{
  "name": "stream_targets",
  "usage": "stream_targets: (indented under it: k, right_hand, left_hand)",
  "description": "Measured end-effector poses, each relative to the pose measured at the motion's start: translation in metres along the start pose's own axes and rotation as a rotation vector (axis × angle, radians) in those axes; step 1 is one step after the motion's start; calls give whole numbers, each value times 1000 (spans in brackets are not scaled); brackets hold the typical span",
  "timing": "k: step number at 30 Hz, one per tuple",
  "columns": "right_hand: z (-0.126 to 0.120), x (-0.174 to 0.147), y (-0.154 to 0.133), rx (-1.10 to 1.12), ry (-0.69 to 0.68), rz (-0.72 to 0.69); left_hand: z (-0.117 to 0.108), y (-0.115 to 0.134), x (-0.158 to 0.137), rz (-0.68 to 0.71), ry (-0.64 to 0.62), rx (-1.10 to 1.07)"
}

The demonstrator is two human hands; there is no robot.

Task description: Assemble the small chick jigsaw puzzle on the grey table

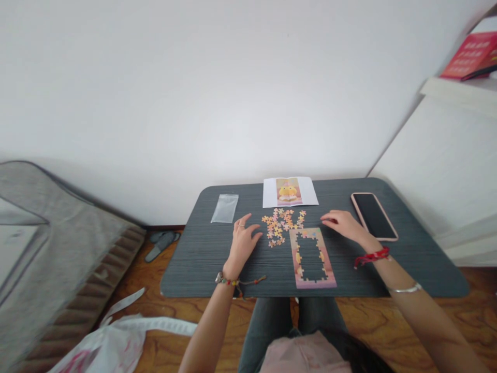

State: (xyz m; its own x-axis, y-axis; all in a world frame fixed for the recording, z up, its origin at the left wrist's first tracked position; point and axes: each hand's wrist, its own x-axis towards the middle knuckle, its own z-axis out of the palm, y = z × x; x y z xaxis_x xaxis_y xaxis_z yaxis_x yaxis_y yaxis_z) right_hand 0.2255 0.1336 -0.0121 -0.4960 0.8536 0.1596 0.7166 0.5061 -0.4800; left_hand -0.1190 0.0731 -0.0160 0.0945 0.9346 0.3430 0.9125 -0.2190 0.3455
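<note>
My left hand (243, 242) hovers over or rests on the dark table, left of a loose heap of jigsaw pieces (277, 226). Its fingers are spread and hold nothing. To the right of the heap, my right hand (341, 224) has its fingertips drawn together in a pinch; anything between them is too small to make out. Between the hands lies a jigsaw border (294, 259), pinkish, joined into a rectangular frame with the bare tabletop showing inside. Behind the pieces, a white sheet (269, 192) carries a printed picture of a yellow figure.
A clear plastic bag (224, 209) lies at the table's back left. At the right is a phone (375, 216) in a pink case. Grey slippers (161, 245) and a white plastic bag (112, 344) are on the wooden floor. A white cabinet (462, 155) stands at right.
</note>
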Motion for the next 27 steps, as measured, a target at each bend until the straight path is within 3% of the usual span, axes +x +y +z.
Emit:
stream_targets:
  k: [9, 22, 27]
  right_hand:
    - [-7, 18, -6, -4, -5, -32]
    - [1, 17, -3, 41, -26, -52]
    - [-1, 25, -1, 15, -47, -80]
  left_hand:
    - [7, 1, 14, 31, 39, -11]
    - [12, 1, 11, 24, 29, -39]
    - [15, 13, 34, 65, 12, -58]
